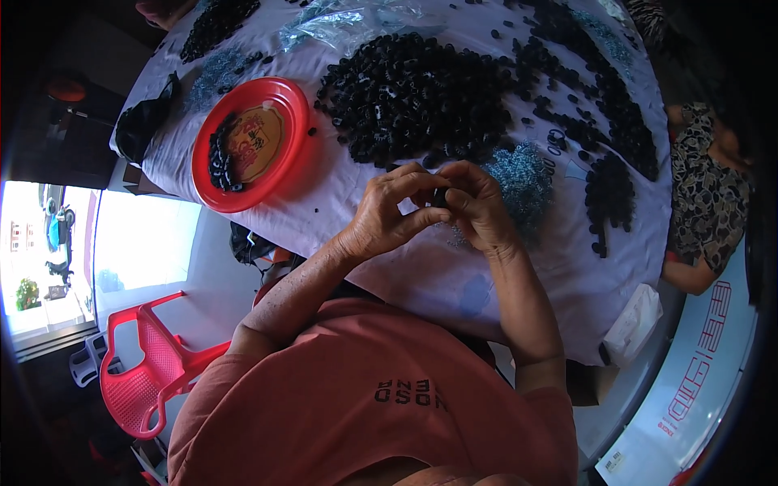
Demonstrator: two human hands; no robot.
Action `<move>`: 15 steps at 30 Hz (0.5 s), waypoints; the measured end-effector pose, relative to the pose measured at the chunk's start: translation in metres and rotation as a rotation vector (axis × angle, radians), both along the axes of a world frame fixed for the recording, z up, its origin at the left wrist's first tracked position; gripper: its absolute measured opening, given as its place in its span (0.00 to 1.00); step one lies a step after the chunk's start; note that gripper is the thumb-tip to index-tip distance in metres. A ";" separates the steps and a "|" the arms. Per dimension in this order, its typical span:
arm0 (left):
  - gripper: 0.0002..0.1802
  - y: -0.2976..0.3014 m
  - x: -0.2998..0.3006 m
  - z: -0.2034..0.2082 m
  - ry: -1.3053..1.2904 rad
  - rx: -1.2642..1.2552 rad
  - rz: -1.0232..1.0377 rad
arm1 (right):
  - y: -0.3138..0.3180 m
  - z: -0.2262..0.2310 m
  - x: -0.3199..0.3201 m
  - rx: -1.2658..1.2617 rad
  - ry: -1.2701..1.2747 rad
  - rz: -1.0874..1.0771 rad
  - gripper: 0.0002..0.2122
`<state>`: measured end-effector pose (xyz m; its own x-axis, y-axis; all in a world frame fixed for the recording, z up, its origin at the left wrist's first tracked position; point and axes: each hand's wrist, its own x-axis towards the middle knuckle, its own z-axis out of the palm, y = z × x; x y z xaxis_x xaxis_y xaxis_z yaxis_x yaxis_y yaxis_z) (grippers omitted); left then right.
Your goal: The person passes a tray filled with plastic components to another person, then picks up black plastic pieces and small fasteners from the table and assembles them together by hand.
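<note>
My left hand (399, 202) and my right hand (480, 204) meet over the near part of the table, fingertips pinched together. Between them is a small black round part (440, 197), mostly covered by the fingers. Just beyond my hands lies a large heap of small black ring-like parts (417, 97). Close by my right hand sits a pile of small pale-blue pieces (521, 185), too fine to make out singly. To the left, a red round tray (285, 182) holds a cluster of black parts (219, 154) along its left side.
A pale cloth covers the table (332, 211). Clear plastic bags (348, 28) lie at the back, and more black parts (609, 194) spread along the right. Another person in a patterned top (705, 186) sits at the right edge. A pink plastic chair (146, 364) stands at lower left.
</note>
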<state>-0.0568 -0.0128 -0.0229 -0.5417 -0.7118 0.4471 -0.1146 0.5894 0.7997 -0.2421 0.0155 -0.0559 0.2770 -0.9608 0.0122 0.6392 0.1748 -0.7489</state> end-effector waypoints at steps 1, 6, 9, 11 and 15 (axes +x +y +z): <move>0.23 0.000 0.000 -0.001 -0.004 0.001 0.005 | 0.000 0.000 0.000 0.001 -0.004 0.005 0.12; 0.24 -0.001 0.004 -0.001 0.007 0.020 -0.027 | 0.000 0.000 0.002 0.001 0.038 -0.011 0.13; 0.24 -0.002 0.005 -0.001 0.006 0.014 -0.030 | -0.001 -0.001 0.002 -0.001 0.039 0.002 0.13; 0.24 -0.001 0.004 -0.002 0.003 0.025 -0.025 | -0.001 -0.002 0.001 -0.005 0.054 -0.004 0.13; 0.22 -0.001 0.005 -0.002 -0.016 0.014 -0.008 | 0.001 0.001 0.002 0.019 0.104 -0.016 0.13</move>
<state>-0.0513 -0.0142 -0.0251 -0.5542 -0.7138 0.4282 -0.1230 0.5791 0.8059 -0.2404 0.0160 -0.0553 0.2610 -0.9648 -0.0338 0.5609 0.1800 -0.8081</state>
